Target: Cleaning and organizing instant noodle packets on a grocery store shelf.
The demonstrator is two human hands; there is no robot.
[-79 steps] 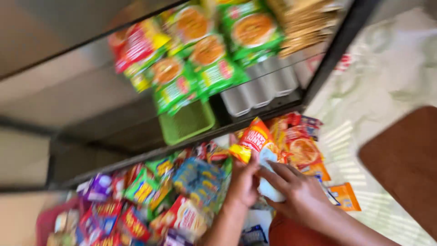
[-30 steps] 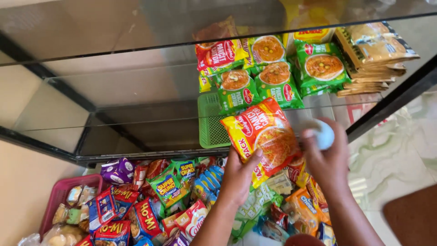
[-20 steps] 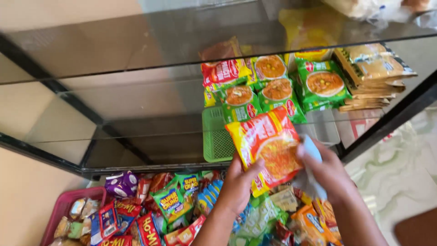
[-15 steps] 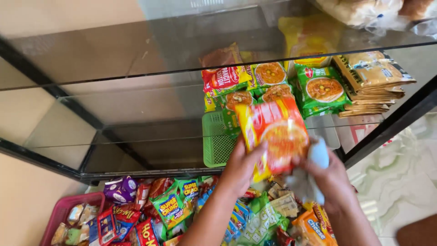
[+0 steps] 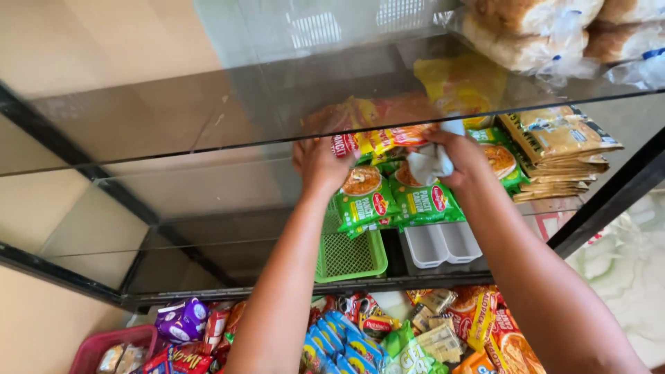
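Both my hands reach up under the upper glass shelf [image 5: 173, 131]. My left hand [image 5: 317, 165] grips the left end of a red and yellow noodle packet [image 5: 374, 140]. My right hand [image 5: 465, 154] holds the packet's right end together with a crumpled white cloth [image 5: 429, 163]. The packet is partly seen through the glass. Just below it, green noodle packets [image 5: 365, 201] lie stacked over a green mesh basket [image 5: 350, 257] on the middle shelf.
A white divided tray [image 5: 440, 244] sits beside the green basket. Brown flat packets [image 5: 557, 149] are stacked at right, with a black frame post [image 5: 609, 201] beside them. Bagged bread [image 5: 526, 28] lies on top. Several snack packets [image 5: 388, 336] and a pink basket [image 5: 104, 343] are on the floor.
My hands lifted the red and yellow packet from the floor pile up past the green packets to just under the upper glass shelf. The view tilted upward.
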